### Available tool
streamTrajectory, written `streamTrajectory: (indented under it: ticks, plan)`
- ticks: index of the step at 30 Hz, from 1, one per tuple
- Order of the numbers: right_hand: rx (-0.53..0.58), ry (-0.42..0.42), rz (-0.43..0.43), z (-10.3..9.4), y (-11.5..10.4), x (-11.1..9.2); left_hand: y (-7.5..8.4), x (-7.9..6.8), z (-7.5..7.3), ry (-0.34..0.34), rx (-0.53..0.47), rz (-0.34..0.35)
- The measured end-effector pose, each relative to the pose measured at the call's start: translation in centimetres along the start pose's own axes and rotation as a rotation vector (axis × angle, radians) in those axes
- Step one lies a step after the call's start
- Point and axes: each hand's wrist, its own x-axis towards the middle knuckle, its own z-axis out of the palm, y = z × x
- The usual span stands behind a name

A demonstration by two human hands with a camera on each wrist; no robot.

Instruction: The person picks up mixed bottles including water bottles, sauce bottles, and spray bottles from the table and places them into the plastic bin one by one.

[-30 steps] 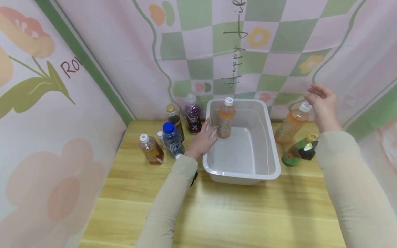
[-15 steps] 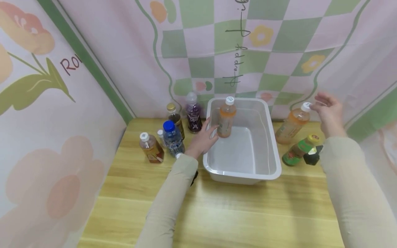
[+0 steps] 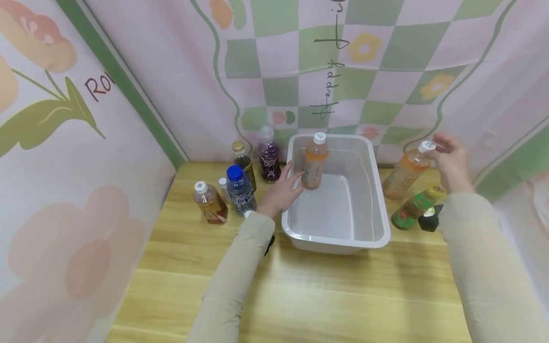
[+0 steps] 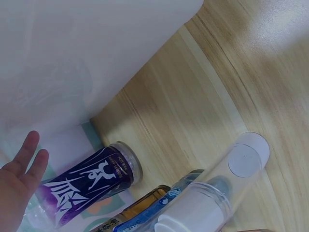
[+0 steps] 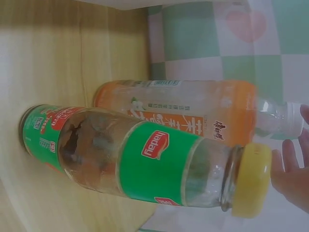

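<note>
My left hand point(image 3: 279, 194) lies over the left rim of a grey plastic basin point(image 3: 336, 242), fingers spread and holding nothing. Just past its fingertips, inside the basin, stands a white-capped tea bottle point(image 3: 314, 166) with an orange label. At the right my right hand point(image 3: 453, 164) is beside the white cap of a second orange-labelled tea bottle point(image 3: 403, 176). Its fingers are loosely bent and at or very near that cap; a firm grip does not show. In the right wrist view a green-labelled glass sauce bottle point(image 5: 154, 162) with a yellow cap stands in front of it.
Left of the basin stand a purple-labelled bottle point(image 3: 269, 159), a gold-capped bottle point(image 3: 244, 166), a blue-capped bottle point(image 3: 241, 193), a brown tea bottle point(image 3: 212, 207) and a clear white-capped container point(image 4: 227, 179). A black object point(image 3: 429, 221) lies behind the sauce bottle. A patterned curtain point(image 3: 283, 62) hangs behind the table point(image 3: 343, 300).
My right hand has come down from above to the cap of the right tea bottle. My left hand keeps its place on the basin rim. The view has shifted slightly.
</note>
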Motion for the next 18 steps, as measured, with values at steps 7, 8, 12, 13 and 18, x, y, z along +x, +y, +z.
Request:
streamTrajectory:
  ticks: [7,8,12,13,18]
  plan:
    - [-0.027,0.014,-0.001,-0.13,0.32,0.42,-0.01,0.08,0.01,0.003,-0.010,-0.002]
    - [-0.031,0.015,-0.009,-0.14,0.37,0.46,-0.02,0.10,0.01,0.002,-0.013,-0.003]
    - [-0.058,0.029,-0.039,0.02,0.49,0.47,-0.01,0.06,-0.02,0.002,-0.019,-0.005]
    - [-0.086,0.031,-0.044,0.07,0.52,0.44,-0.02,0.06,-0.02,0.002,-0.019,-0.005]
    - [-0.245,0.047,-0.071,0.16,0.76,0.39,0.01,-0.02,-0.01,0.006,-0.002,-0.004]
